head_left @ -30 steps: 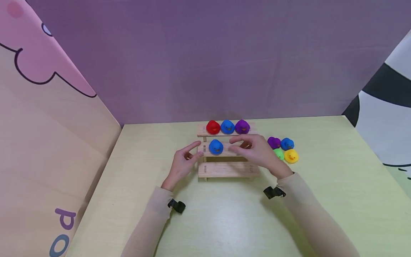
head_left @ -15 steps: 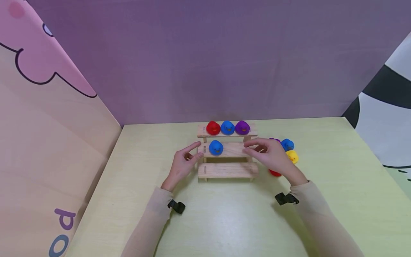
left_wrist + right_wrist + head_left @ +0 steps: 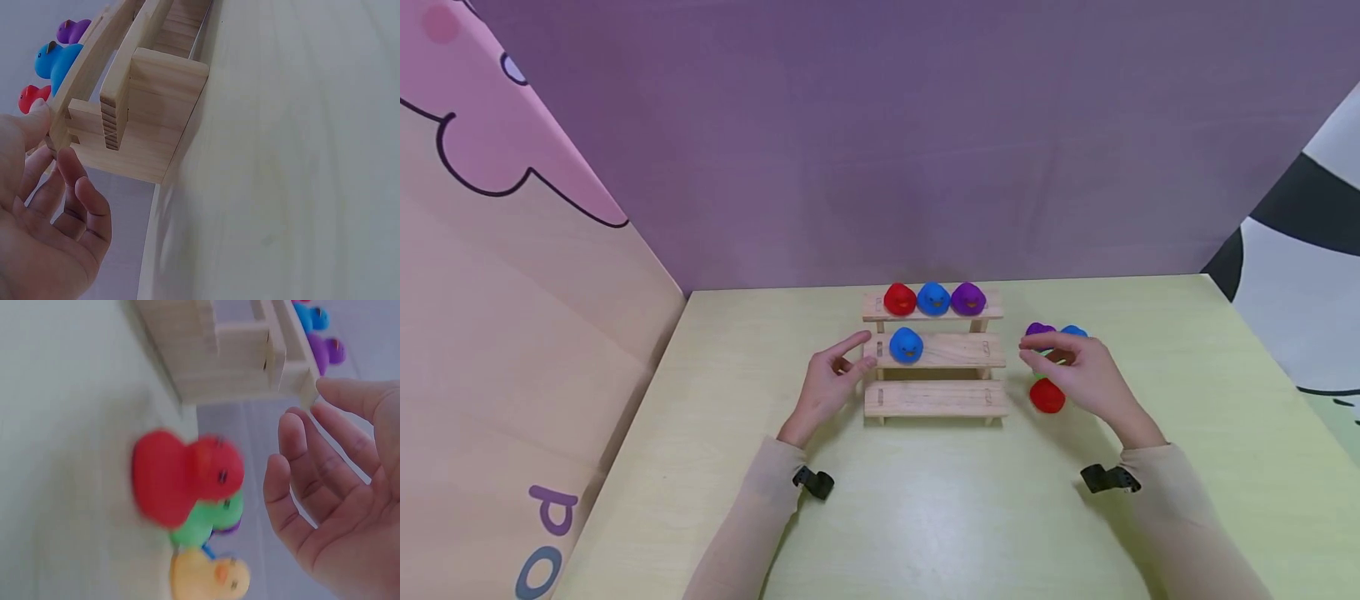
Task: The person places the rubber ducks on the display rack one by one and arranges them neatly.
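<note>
My left hand pinches the left end of the middle plank of a three-step wooden stand; in the left wrist view the thumb and fingers meet around that plank end. On this step sits a blue rubber duck. Right of the stand, my right hand hovers over a group of rubber ducks, fingers loosely bent and nothing between them. Nearest to it are a red duck, a purple duck and a blue duck. A green duck and yellow duck show in the right wrist view.
Along the top step stand a red duck, a blue duck and a purple duck. The bottom step is bare wood. A purple backdrop rises behind the pale table, with printed panels at both sides.
My right hand has moved right, from beside the blue duck on the middle step to above the loose ducks, uncovering the red one. The left hand stays at the plank end.
</note>
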`<action>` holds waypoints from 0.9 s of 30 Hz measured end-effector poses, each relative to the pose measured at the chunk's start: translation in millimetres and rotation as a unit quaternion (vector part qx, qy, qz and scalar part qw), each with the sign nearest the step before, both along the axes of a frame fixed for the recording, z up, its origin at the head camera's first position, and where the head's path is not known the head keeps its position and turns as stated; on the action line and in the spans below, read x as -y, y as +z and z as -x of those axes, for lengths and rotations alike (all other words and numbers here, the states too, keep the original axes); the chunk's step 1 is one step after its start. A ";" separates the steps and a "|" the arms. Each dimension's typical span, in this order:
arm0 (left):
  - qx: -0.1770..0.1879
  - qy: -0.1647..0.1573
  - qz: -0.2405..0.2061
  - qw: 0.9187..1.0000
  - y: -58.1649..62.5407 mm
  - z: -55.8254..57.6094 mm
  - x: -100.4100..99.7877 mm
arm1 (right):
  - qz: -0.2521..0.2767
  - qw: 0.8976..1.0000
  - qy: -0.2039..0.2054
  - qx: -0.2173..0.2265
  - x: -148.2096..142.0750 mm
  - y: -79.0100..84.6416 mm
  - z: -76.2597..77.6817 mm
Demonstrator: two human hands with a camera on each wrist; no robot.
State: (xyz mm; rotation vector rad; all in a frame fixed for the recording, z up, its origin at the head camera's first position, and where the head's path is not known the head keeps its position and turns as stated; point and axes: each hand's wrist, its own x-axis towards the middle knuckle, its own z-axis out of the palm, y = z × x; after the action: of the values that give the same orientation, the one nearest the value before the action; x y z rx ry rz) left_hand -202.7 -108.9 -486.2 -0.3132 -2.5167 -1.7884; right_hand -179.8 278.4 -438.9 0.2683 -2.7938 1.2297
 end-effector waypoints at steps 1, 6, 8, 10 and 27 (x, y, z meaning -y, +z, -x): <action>-0.001 0.000 0.000 1.000 0.4 -0.1 0.0 | -0.001 1.000 -0.007 0.003 -4.4 -1.3 -0.7; -0.005 0.001 0.001 1.000 1.3 -0.1 -0.7 | 0.008 0.999 -0.038 0.003 -26.1 -8.9 -3.8; -0.005 0.002 0.002 1.000 1.1 -0.1 -1.0 | 0.005 0.999 -0.048 -0.001 -34.4 -11.9 -5.0; -0.005 0.003 0.003 1.000 0.6 0.2 -1.1 | -0.002 0.998 -0.058 0.000 -42.2 -14.0 -6.1; -0.006 0.001 -0.007 1.000 -0.2 0.3 -1.0 | -0.023 0.994 -0.063 0.087 -71.9 -30.2 -3.1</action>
State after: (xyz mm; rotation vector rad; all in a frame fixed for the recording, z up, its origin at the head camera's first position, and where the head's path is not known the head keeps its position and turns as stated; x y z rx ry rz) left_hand -203.1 -107.9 -486.4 -0.3185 -2.4937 -1.7978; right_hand -176.7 350.3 -469.1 -0.0133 -2.9353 1.2169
